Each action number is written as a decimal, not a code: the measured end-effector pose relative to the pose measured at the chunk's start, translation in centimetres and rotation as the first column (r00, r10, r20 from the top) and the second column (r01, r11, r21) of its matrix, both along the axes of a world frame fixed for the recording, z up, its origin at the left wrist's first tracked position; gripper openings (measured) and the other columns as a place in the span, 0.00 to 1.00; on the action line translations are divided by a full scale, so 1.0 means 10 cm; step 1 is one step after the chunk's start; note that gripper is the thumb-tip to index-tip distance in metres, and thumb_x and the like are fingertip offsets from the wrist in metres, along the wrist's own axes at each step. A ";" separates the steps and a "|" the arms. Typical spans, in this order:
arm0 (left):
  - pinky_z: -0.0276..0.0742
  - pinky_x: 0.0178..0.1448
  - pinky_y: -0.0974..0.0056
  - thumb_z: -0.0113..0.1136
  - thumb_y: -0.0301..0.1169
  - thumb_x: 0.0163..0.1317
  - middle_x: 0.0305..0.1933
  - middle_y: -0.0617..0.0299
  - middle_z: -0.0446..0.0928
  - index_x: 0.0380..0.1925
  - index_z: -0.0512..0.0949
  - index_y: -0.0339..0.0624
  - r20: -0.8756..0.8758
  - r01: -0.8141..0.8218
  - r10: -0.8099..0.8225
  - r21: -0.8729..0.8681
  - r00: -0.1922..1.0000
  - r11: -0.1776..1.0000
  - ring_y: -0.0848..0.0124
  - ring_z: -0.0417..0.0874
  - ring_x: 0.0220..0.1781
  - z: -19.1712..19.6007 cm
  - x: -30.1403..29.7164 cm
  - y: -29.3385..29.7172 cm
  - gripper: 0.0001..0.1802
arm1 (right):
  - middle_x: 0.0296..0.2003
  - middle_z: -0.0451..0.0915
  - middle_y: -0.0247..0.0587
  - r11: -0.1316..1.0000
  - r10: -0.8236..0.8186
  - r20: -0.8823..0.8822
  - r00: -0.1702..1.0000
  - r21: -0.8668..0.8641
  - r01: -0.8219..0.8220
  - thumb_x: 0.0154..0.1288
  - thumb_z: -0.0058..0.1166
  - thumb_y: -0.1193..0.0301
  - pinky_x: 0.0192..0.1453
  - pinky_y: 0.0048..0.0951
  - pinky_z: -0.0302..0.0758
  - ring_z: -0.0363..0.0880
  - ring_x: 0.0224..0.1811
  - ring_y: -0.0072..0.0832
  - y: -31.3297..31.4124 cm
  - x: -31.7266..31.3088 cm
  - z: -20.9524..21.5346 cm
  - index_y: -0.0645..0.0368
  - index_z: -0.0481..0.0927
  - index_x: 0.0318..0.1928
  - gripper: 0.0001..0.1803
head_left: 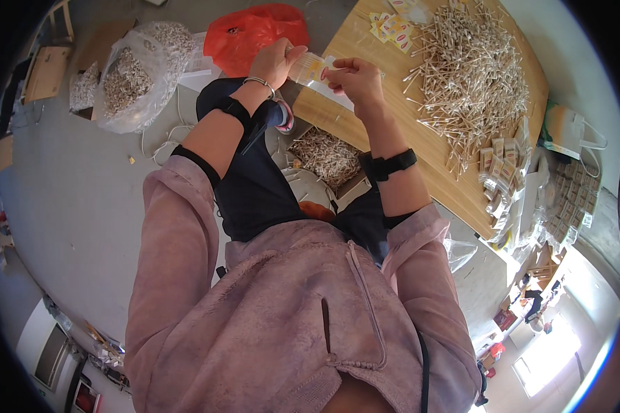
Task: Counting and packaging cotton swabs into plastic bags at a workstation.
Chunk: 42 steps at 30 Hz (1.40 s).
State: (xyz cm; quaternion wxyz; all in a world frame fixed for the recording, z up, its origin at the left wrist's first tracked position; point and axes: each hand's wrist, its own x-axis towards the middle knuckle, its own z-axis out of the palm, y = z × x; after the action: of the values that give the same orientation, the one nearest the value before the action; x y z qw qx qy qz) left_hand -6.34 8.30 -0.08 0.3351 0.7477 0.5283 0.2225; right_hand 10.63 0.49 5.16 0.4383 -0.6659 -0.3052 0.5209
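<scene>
Both hands are raised over the near edge of a wooden table (455, 175). My left hand (275, 60) grips one end of a small clear plastic packet (311, 71) with a yellow and red printed patch. My right hand (357, 81) pinches the other end of the same packet between thumb and fingers. A silver bangle sits on my left wrist, a black watch (390, 164) on my right. A large heap of thin wooden sticks (470, 76) lies on the table just right of the hands.
Small filled packets (503, 155) line the table's right edge, and more yellow ones (393, 27) lie at the far end. A box of sticks (326, 157) sits below the table. On the grey floor stand a clear bag of sticks (136, 74) and a red bag (255, 31).
</scene>
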 end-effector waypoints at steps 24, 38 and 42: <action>0.72 0.31 0.57 0.54 0.55 0.62 0.22 0.52 0.77 0.29 0.74 0.39 0.008 -0.017 0.018 -0.038 1.000 0.999 0.56 0.80 0.27 0.01 0.01 0.01 0.26 | 0.31 0.83 0.43 1.000 0.026 0.485 0.874 0.001 -0.030 0.43 0.67 0.72 0.43 0.34 0.77 0.82 0.37 0.34 0.21 -0.32 -0.19 0.61 0.82 0.37 0.16; 0.73 0.36 0.50 0.51 0.50 0.65 0.28 0.44 0.77 0.28 0.73 0.38 -0.060 0.084 -0.083 0.016 0.995 0.996 0.46 0.79 0.35 -0.02 0.04 0.08 0.23 | 0.32 0.83 0.45 0.998 0.006 0.708 0.707 0.035 -0.044 0.46 0.61 0.70 0.42 0.38 0.78 0.83 0.37 0.42 0.27 -0.43 -0.24 0.56 0.82 0.40 0.16; 0.73 0.38 0.50 0.47 0.56 0.64 0.29 0.44 0.78 0.30 0.74 0.38 -0.066 0.036 -0.034 0.023 0.997 0.999 0.45 0.80 0.36 -0.02 -0.16 0.12 0.28 | 0.45 0.75 0.49 0.998 -0.028 0.655 0.755 0.063 -0.017 0.51 0.59 0.71 0.52 0.41 0.73 0.75 0.49 0.47 0.08 -0.52 0.06 0.55 0.77 0.46 0.19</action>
State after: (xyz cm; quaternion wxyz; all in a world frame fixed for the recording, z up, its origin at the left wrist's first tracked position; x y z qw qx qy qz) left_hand -7.93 9.55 -0.33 0.3123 0.7678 0.5232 0.1982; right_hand 5.44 1.30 5.79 0.3267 -0.7924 -0.4540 0.2433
